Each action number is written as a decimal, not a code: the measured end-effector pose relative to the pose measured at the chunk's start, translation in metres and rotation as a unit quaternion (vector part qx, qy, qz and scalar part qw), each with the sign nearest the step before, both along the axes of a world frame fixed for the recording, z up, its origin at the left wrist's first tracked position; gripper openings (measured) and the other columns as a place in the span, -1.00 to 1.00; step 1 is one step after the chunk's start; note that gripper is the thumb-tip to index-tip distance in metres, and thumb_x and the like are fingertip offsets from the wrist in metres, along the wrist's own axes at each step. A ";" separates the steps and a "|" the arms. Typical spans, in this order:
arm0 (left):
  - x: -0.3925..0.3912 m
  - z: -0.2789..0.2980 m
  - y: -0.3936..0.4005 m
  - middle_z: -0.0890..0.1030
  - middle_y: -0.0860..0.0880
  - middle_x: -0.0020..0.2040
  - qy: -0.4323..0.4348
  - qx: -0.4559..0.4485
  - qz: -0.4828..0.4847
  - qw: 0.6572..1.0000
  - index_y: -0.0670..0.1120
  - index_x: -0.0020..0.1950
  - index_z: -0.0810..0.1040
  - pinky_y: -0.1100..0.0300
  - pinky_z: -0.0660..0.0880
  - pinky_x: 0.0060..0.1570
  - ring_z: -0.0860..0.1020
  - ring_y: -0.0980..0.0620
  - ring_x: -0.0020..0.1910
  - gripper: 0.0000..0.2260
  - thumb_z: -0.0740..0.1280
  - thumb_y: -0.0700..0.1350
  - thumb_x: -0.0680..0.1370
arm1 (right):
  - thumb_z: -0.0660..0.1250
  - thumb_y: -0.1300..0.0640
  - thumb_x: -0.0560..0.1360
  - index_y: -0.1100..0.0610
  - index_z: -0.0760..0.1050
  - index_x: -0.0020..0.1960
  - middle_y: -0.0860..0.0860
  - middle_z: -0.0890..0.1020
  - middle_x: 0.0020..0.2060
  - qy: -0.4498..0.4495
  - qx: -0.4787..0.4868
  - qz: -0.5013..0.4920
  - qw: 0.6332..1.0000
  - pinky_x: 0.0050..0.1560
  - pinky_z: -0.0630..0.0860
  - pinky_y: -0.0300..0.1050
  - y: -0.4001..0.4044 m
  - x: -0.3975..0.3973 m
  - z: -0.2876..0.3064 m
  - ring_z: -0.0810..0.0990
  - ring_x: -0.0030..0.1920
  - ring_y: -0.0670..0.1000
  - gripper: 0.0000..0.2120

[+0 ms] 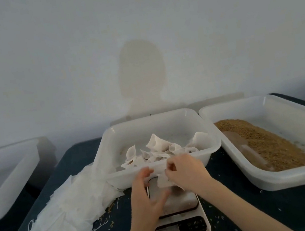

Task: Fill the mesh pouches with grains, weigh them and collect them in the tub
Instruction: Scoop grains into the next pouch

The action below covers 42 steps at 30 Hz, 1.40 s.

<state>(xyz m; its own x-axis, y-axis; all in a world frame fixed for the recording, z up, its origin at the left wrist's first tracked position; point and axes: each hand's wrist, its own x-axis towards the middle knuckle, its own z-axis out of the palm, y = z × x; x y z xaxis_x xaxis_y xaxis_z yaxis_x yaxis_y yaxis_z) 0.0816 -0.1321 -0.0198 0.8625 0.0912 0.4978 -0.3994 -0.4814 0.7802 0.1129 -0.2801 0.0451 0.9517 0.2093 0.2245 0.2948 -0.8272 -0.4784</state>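
— What is seen nearest the lens?

— A white digital kitchen scale (178, 219) is set on the dark surface (285, 212), its display too blurred to be read. Loose grains are scattered around it.

— And the hands?

— A white mesh pouch (163, 182) is held above the scale's platform. It is pinched at its top by the curled fingers of the right hand (187, 170); the left hand (147, 197) is blurred, so its grip cannot be told.

— Where are the other pouches kept?

— Filled pouches (153, 151) are collected in the middle tub (147, 171). Flat empty pouches (63, 217) are heaped at the left. Brown grain (269, 146) is held in the right tub (299, 175), and a third tub (1, 181) is seen far left.
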 end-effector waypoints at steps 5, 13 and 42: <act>0.002 0.025 -0.043 0.19 0.46 0.30 0.026 0.010 -0.056 0.998 0.35 0.38 -0.02 0.43 0.31 0.15 0.28 0.39 0.29 -0.04 0.50 0.21 0.15 | 0.31 0.04 0.48 0.04 0.48 -0.35 -0.05 0.54 -0.43 0.028 0.123 0.026 0.992 -0.23 0.49 -0.08 -0.020 0.000 0.033 0.55 -0.32 0.02 -0.77; 0.015 0.037 -0.080 0.53 0.10 0.15 0.089 -0.126 -0.044 0.987 0.35 0.39 -0.03 0.42 0.49 -0.14 0.54 0.36 -0.01 -0.03 0.56 -0.09 0.27 | 0.34 0.19 0.48 0.37 0.49 -0.32 -0.02 0.49 -0.54 0.077 0.266 0.082 0.957 -0.32 0.40 -0.22 -0.047 -0.007 0.063 0.38 -0.53 -0.12 -0.72; 0.035 0.039 -0.104 0.42 -0.01 -0.35 0.135 0.042 -0.009 0.990 -0.12 -0.27 0.35 0.43 0.36 -0.37 0.38 0.11 -0.36 -0.79 0.35 -0.29 0.46 | 0.18 0.03 0.59 0.08 0.46 -0.14 -0.08 0.44 -0.36 0.102 -0.335 -0.295 0.889 -0.32 0.34 -0.25 -0.228 0.060 0.020 0.47 -0.30 -0.06 -0.80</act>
